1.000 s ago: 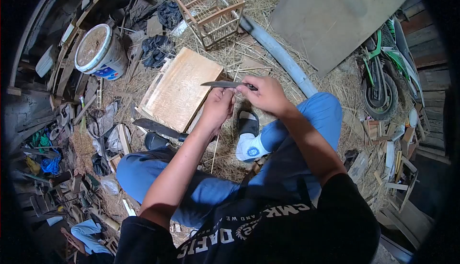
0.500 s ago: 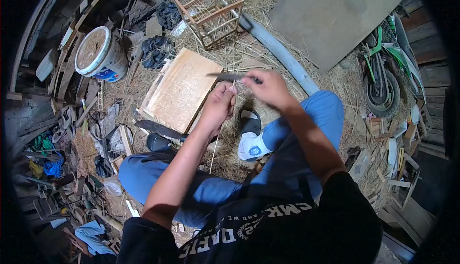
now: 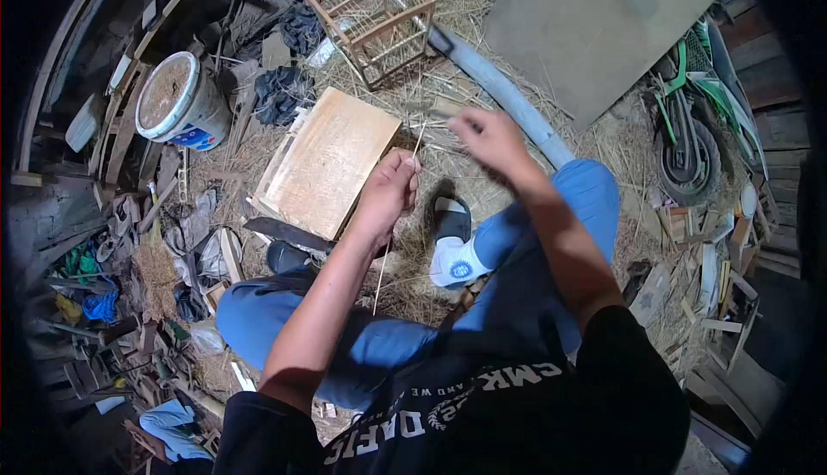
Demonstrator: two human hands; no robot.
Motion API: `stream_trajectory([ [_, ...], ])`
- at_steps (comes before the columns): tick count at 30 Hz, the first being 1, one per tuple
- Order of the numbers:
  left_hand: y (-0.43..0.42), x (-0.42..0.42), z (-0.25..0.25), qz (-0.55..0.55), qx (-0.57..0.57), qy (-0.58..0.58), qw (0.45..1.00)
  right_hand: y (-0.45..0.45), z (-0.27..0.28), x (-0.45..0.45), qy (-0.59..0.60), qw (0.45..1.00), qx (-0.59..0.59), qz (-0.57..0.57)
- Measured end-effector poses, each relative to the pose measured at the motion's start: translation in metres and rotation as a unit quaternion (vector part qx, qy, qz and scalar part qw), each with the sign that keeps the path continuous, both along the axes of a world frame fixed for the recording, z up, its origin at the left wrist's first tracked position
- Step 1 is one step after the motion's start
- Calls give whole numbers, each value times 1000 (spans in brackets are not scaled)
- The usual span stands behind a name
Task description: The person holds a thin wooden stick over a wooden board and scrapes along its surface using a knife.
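Observation:
My left hand (image 3: 393, 189) is closed around a thin pale wooden stick (image 3: 381, 281). One end of the stick sticks up past my fingers, and the rest hangs down toward my lap. To the right and a little above, my right hand (image 3: 488, 137) grips a knife (image 3: 438, 111), its dark blade blurred by motion and pointing left. The blade is near the stick's upper end; whether they touch I cannot tell. Just left of my hands is a flat wooden board (image 3: 329, 161). A dark machete-like blade (image 3: 289, 232) lies along its near edge.
A wooden birdcage (image 3: 372, 23) stands ahead, beside a long grey pipe (image 3: 500, 87). There is a white bucket (image 3: 172, 100) to the left and a grey sheet (image 3: 594, 36) at the upper right. A green motorbike (image 3: 685, 122) is at the right. Straw and wood scraps cover the floor.
My right hand has moved slightly up and to the right with the knife, away from my left hand. More of the stick's upper end shows, and the curled shaving there is no longer visible.

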State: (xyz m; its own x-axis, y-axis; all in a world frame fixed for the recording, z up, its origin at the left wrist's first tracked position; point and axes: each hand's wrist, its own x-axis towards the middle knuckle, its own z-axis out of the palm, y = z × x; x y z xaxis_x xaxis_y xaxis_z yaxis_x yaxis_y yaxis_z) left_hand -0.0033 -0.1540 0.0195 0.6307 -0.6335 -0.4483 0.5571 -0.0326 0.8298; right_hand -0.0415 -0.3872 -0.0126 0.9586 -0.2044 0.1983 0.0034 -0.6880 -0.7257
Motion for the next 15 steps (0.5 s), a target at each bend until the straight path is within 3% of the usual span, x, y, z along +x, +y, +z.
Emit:
stream_trajectory([
  [2,0,0,1,7,-17,10,1000,-18,-1,9,51,995,83,-33],
  [4,-2,-4,-1,13,-30,27,999,3,10,0,36,995,95,-21],
  [7,-2,-5,-4,26,-23,13,999,25,25,-8,37,997,-21,61],
  [10,-3,-5,-1,41,4,22,999,28,30,-12,14,993,-50,104],
  [15,-1,-7,-3,51,-14,-22,998,25,22,-9,30,998,-22,59],
])
